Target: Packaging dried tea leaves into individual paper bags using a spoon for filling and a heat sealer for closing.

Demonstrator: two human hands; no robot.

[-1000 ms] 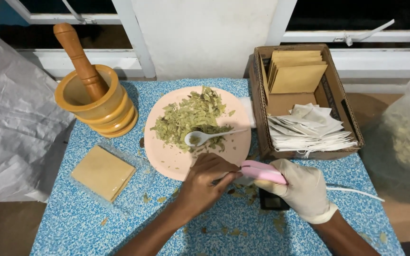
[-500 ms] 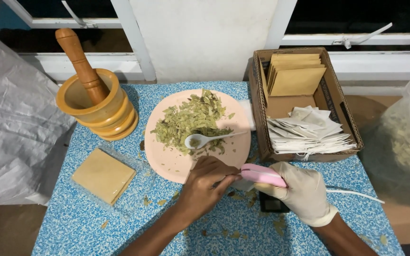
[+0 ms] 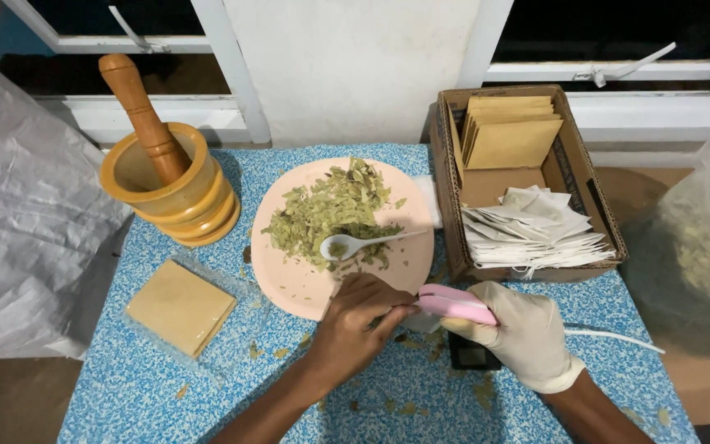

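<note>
- here, in the head view, the pink plate sits mid-table on the blue speckled tablecloth, heaped with dried green leaves.
- a white plastic spoon lies on the plate's near half, bowl among the leaves.
- just below the plate's near edge, the bare left hand has its fingers pinched shut on something small at the tip of the pink handheld sealer; what it pinches is hidden.
- the gloved right hand, right of that, is wrapped tight around the sealer's body; a white cord trails off to the right.
- left of the plate stands a wooden mortar with its pestle leaning inside.
- below the mortar, a tan square pouch lies flat.
- right of the plate, a cardboard box holds tan pouches and white paper sachets.
</note>
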